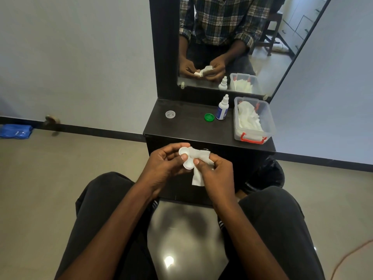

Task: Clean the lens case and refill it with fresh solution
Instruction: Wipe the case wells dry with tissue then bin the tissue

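My left hand (164, 161) holds the white two-well lens case (184, 152) in front of the dark dresser, thumb on its middle. My right hand (217, 172) grips a white tissue (198, 158) that is pressed into the case's right well, and its loose end hangs down. On the dresser top (187, 126) lie a clear cap (170, 114) at the left and a green cap (209, 117) near the middle. The white solution bottle (222, 107) stands upright just right of the green cap.
A clear plastic box (269, 122) with red latches, holding white tissues, sits at the dresser's right end. A mirror (232, 43) rises behind. My dark-trousered knees flank the tiled floor below. A blue cloth (16, 131) lies by the left wall.
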